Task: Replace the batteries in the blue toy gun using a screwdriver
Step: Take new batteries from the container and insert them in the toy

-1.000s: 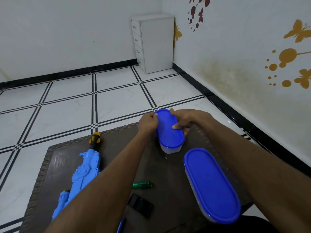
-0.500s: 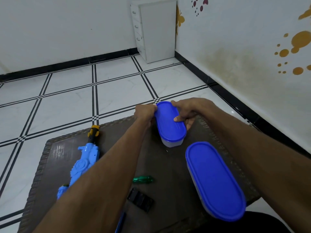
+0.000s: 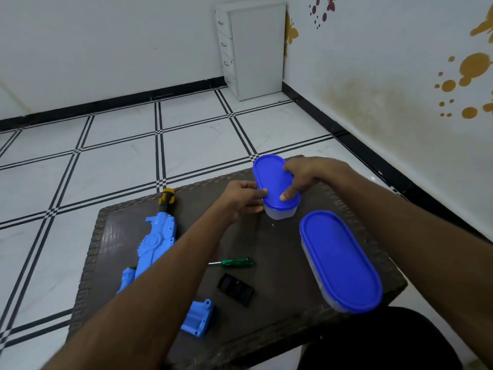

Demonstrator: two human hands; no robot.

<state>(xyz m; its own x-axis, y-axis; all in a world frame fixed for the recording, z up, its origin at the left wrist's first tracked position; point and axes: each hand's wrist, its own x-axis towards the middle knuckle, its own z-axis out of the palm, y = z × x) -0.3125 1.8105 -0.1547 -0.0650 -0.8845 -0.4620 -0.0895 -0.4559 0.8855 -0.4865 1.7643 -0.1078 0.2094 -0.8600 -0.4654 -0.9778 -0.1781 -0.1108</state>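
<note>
The smaller oval container [image 3: 277, 190], clear-walled with a blue lid, is held at the far side of the dark table [image 3: 280, 329]. The left hand [image 3: 241, 200] is closed against the near-left end, fingertips at the lid's rim. The right hand [image 3: 301, 174] is laid over the lid from the right, thumb pressed on its near end and fingers curled over the far edge.

The step in hand is judged to be the opening of this container, presumably to reach fresh batteries; its contents cannot be made out. The lid appears to be seated still.

The blue toy gun [image 3: 156, 244] lies well apart on the left of the table, its yellow-and-black muzzle pointing away and part of its body hidden behind the left forearm. A detached blue piece [image 3: 198, 317], likely the battery cover, lies near the front edge. A small black part [image 3: 236, 289] and a green-handled screwdriver [image 3: 234, 262] lie between the gun and a larger blue-lidded container [image 3: 340, 259], which stands closed at the right.

For the next move, the base would need to be steadied by one hand while the lid's rim is prised upward by the other.
</note>
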